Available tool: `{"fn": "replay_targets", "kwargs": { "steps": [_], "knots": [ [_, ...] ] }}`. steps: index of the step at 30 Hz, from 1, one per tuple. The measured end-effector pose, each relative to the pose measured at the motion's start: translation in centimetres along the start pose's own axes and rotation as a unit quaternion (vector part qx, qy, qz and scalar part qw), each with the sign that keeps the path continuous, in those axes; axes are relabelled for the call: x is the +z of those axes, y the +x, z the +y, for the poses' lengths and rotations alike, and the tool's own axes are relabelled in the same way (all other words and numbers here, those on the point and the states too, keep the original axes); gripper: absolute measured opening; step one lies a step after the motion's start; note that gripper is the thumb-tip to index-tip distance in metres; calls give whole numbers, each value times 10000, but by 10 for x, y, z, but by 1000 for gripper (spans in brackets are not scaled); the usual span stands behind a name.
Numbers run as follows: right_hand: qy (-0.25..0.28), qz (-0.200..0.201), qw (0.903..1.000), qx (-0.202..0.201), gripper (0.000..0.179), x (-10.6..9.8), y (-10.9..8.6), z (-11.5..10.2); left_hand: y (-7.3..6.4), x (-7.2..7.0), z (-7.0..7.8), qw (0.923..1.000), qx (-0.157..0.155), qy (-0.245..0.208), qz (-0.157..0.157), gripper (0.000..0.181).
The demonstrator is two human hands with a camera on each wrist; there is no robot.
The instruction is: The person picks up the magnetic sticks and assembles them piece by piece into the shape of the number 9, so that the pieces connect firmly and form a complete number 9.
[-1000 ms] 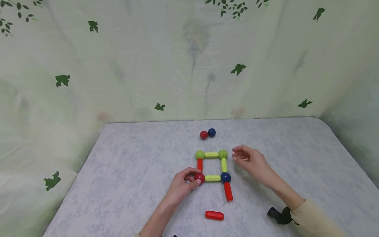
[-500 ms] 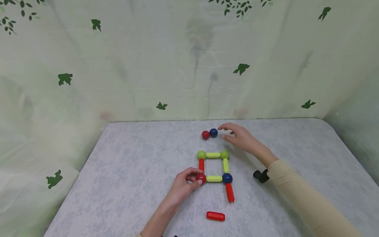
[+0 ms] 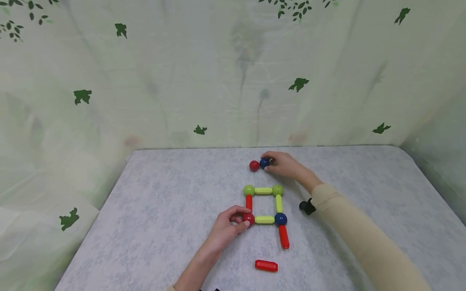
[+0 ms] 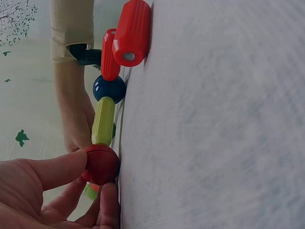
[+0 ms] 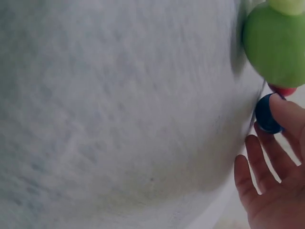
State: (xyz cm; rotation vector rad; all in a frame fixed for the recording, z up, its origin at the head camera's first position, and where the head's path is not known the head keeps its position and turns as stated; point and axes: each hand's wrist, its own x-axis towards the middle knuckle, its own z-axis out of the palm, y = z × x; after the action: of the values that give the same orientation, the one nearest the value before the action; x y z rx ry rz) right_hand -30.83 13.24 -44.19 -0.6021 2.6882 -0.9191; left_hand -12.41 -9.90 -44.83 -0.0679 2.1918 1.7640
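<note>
My left hand pinches a red ball between thumb and fingers. This ball is the near left corner of a flat square of rods and balls. Two green balls form its far corners, and a blue ball its near right one. From that blue ball a red rod points toward me. At the back of the table my right hand pinches another blue ball, thumb on one side and fingertips on the other, as the right wrist view shows on the ball.
A loose red ball touches or nearly touches the pinched blue ball. In front of the square lies a loose red rod, its metal end facing the left wrist camera. A printed cloth hangs behind the grey table.
My right hand has moved from right of the square to the back, and its fingers have closed on the blue ball. The left hand stays on its red ball.
</note>
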Motion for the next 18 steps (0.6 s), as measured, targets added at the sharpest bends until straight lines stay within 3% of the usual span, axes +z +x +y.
{"fn": "replay_targets", "kwargs": {
  "steps": [6,18],
  "knots": [
    [31,120,9993,344,42,0,-7,1,-1,2,0,10000,70,15,-8,31],
    [557,426,9975,-36,39,-13,-58,0,-1,1,1,10000,-44,34,33,31]
  ]
}}
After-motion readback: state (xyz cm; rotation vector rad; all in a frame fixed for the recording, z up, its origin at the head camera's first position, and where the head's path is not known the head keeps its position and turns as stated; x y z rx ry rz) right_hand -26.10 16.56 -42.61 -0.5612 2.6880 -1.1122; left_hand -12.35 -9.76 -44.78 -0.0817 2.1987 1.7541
